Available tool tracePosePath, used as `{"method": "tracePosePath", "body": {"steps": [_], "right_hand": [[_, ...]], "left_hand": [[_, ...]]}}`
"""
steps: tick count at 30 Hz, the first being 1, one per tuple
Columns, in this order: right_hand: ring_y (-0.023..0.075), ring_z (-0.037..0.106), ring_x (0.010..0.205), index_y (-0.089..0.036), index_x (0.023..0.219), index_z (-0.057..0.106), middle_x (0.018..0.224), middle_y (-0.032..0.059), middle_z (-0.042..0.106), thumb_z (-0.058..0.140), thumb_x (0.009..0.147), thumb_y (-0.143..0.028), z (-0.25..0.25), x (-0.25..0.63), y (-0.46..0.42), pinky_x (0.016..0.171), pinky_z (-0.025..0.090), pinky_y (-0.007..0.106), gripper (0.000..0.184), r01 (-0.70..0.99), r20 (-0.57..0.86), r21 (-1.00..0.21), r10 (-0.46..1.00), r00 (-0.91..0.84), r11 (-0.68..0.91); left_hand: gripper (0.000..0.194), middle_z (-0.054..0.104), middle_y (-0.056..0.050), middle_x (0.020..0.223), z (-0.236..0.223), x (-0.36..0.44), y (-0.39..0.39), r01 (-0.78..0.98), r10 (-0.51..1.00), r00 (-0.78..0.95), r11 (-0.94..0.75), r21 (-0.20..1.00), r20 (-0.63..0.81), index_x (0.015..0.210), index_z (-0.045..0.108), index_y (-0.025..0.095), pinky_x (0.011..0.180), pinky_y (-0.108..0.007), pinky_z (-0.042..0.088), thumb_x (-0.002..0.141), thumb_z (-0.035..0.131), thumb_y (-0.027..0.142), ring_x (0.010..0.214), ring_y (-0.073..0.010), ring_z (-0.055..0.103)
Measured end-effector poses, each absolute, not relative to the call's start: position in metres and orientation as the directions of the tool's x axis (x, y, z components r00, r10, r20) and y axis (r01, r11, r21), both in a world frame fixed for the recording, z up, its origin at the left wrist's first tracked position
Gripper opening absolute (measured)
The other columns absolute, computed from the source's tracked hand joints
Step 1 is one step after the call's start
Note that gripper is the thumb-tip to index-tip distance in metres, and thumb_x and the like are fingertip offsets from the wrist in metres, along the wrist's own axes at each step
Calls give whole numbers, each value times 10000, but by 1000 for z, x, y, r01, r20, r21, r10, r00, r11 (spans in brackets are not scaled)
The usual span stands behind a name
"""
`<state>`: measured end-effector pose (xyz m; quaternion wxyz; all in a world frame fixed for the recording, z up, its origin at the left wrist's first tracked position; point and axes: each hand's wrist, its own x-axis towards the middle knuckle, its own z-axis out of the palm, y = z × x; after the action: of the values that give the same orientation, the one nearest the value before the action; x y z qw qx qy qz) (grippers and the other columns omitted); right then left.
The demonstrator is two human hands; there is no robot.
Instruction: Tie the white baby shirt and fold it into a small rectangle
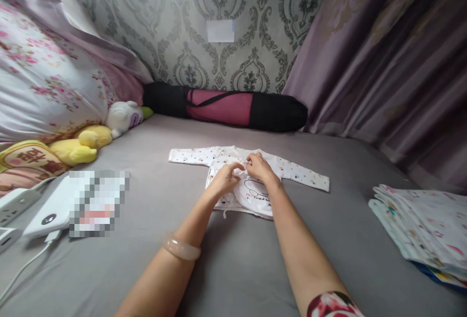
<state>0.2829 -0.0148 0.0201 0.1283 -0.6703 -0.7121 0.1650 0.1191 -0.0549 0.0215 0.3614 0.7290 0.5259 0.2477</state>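
Observation:
A white long-sleeved baby shirt with small coloured prints lies spread on the grey sheet, its sleeves stretched out to both sides. A line drawing and some lettering show on its front. My left hand is closed in a pinch at the middle of the chest, on a thin white tie string. Close beside it, my right hand pinches the string just below the neckline. The fingertips partly hide the string. Another tie string hangs loose at the lower left hem.
Folded printed cloths are stacked at the right. A white power bank with a cable, a power strip and plush toys lie left. A black and red long bag rests along the wall.

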Motion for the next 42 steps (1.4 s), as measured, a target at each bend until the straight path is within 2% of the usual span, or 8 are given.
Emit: {"method": "tracePosePath", "body": {"steps": [6,12,19,23,26,30,35,42], "right_hand": [[223,580,1028,-201,1072,578,1109,91,599,454,870,-124,23,285,-16,865,427,293,249,886,-9,-460,998,-70,58],[194,562,1035,-209,1067,541,1106,63,585,470,832,-83,17,283,-10,887,431,275,276,830,101,-546,993,-68,113],[209,591,972,-185,1137,547,1229,119,422,541,844,-108,14,271,-20,870,456,292,303,892,139,-452,990,38,29],[246,567,1066,-173,1133,589,1207,127,507,439,884,-70,14,267,-25,895,447,317,308,926,113,-368,993,-47,86],[240,537,1140,-161,1143,612,1189,117,589,418,898,-72,18,275,-25,954,412,307,325,912,19,-391,992,-128,125],[197,576,1074,-173,1167,604,1209,73,621,488,866,-103,33,293,-38,909,422,260,330,847,-37,-493,968,-248,198],[166,592,838,-182,966,622,945,24,655,609,805,-223,41,303,-87,708,430,230,167,791,-127,-534,897,-423,298],[159,545,821,-204,923,587,938,17,591,627,760,-263,35,299,-118,682,386,233,178,788,-91,-489,877,-473,375]], "left_hand": [[348,650,-60,940,13,118,-51,631,942,336,-220,744,-6,1011,724,172,711,-268,472,746,499,143,739,-159,566],[373,653,-50,876,19,115,-50,685,940,327,-164,709,-99,1093,681,157,713,-267,483,756,523,152,780,-179,599],[323,559,-105,1064,35,112,-60,851,935,339,-258,457,-102,1118,670,187,934,-351,439,808,582,202,982,-235,582],[324,547,-108,1101,47,105,-62,866,925,375,-326,379,-61,1092,659,199,947,-371,428,770,622,182,1038,-258,554],[258,585,-85,1047,58,102,-65,792,863,505,-454,408,-20,1013,668,194,895,-325,439,761,620,162,990,-229,565],[187,643,-33,910,62,106,-68,710,715,660,-494,502,-231,919,685,201,695,-240,440,737,644,212,786,-167,585],[354,665,-16,970,50,111,-62,703,620,704,-539,463,-347,998,676,210,678,-211,426,650,706,267,842,-159,586],[274,689,-14,889,41,107,-55,694,633,703,-509,510,-325,936,688,191,623,-204,409,712,609,327,748,-138,584]]}}
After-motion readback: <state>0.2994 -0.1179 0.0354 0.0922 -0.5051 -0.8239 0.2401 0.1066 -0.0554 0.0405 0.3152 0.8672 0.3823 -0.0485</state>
